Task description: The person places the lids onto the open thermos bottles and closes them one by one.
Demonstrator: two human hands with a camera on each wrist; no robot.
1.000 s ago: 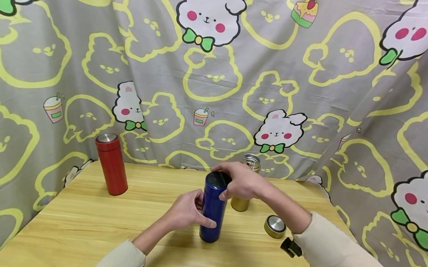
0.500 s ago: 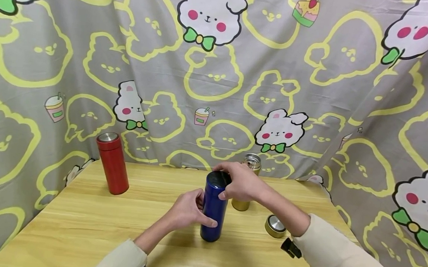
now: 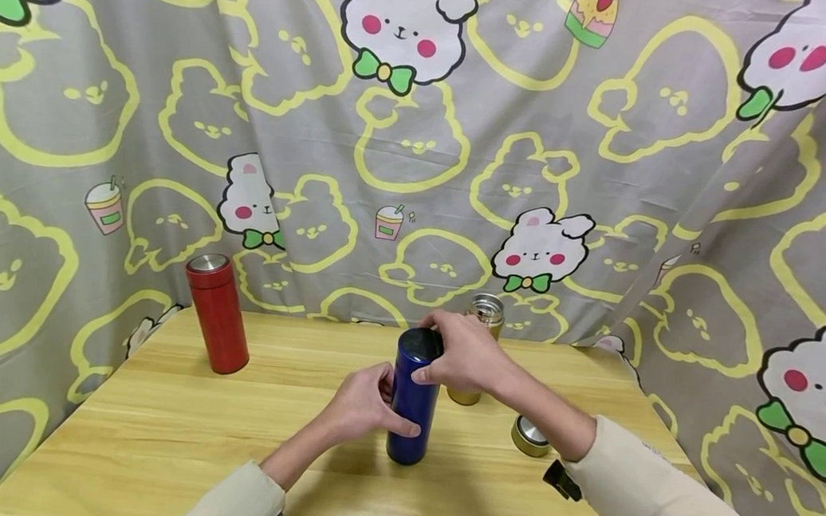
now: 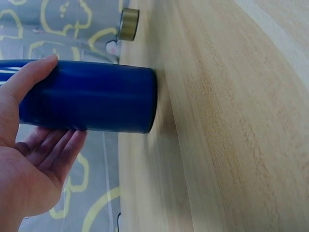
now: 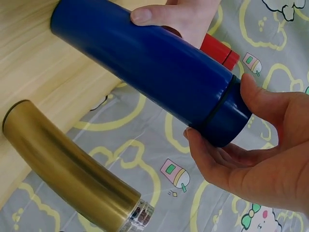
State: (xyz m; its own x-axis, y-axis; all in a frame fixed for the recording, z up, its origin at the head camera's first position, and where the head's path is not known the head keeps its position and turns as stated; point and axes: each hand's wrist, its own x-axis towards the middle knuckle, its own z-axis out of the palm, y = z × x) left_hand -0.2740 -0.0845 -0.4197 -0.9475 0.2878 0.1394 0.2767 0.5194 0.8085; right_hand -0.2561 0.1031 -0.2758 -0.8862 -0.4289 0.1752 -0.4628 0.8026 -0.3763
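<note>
A blue thermos bottle [image 3: 411, 406] stands upright on the table in front of me. My left hand [image 3: 363, 405] grips its body from the left, thumb across the near side. At the top, my right hand [image 3: 469, 354] holds the blue lid [image 5: 231, 118] between thumb and fingers. A dark seam line shows between lid and body in the right wrist view. Behind the right hand is a gold thermos bottle [image 5: 72, 164], its steel mouth uncovered. Its likely match, a gold lid [image 3: 530, 440] with a steel top, lies on the table near the right forearm.
A red thermos bottle [image 3: 220, 320] with its lid on stands at the back left of the wooden table [image 3: 228, 437]. A patterned grey curtain [image 3: 302, 202] hangs right behind the table's far edge and along both sides.
My right hand has turned slightly about the lid: its thumb has moved left on the near side, its fingertips right on the far side. The left hand keeps its grip.
</note>
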